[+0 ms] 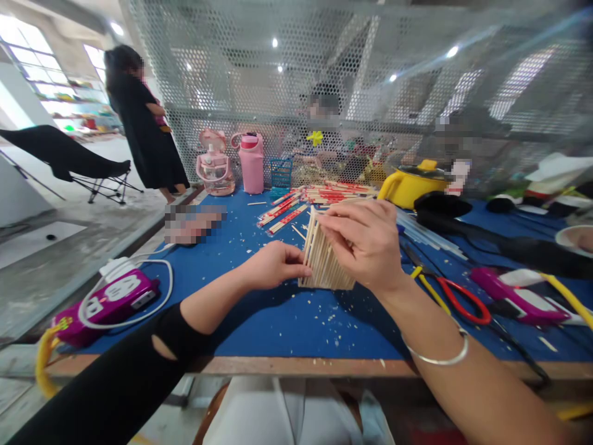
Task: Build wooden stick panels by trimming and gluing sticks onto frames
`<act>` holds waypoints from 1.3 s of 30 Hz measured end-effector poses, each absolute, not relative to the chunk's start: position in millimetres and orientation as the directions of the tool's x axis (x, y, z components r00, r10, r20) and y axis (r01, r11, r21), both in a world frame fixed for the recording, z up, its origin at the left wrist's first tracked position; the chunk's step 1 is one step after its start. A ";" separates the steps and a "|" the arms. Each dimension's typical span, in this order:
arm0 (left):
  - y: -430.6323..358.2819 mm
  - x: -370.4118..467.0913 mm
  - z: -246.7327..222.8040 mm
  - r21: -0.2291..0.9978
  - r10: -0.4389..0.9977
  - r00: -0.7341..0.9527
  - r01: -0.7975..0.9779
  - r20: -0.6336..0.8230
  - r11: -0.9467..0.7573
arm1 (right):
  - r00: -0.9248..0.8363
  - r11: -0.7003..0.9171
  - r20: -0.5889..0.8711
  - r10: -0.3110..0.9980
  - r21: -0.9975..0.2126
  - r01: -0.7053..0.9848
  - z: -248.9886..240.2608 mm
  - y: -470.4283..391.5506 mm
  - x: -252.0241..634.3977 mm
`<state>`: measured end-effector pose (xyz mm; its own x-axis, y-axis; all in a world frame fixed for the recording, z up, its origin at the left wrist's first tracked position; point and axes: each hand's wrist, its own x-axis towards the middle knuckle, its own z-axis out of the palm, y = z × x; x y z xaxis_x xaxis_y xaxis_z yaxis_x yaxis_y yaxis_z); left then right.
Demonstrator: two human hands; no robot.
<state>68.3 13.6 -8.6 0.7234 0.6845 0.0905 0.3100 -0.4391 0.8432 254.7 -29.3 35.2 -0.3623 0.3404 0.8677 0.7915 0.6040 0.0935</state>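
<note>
A small frame of pale wooden sticks [319, 259], set side by side like a slatted wall, stands tilted on the blue table covering [259, 321]. My left hand [277, 264] pinches its lower left edge between thumb and fingers. At the upper side, the fingers of my right hand [364, 241] are closed on the frame's top edge and hide part of it. Behind the frame lie several paper-wrapped chopsticks [288, 219] with red print, some in clear sleeves. Tiny wood chips are scattered around both hands.
To the right lie red-handled scissors [463, 301], a purple glue gun [523, 296], clear glue sticks [430, 233] and a yellow pot [412, 185]. Pink bottles [251, 164] stand by the perforated metal screen [278, 74]. A purple power strip [109, 306] sits left; a person [139, 123] stands beyond.
</note>
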 end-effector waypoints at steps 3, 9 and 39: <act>9.7 68.3 -6.7 0.818 0.697 0.711 0.343 0.094 -0.461 | -0.367 0.603 0.871 0.327 0.106 0.790 36.2 -31.7 255.4; -1.2 71.4 12.7 0.870 0.784 0.599 0.289 0.161 -0.400 | -0.364 0.622 0.882 0.299 0.109 0.776 38.1 -36.6 255.5; -19.7 91.2 25.7 0.875 0.821 0.388 0.070 0.418 -0.479 | -0.165 0.594 0.900 0.404 -0.121 0.796 40.9 -45.6 246.7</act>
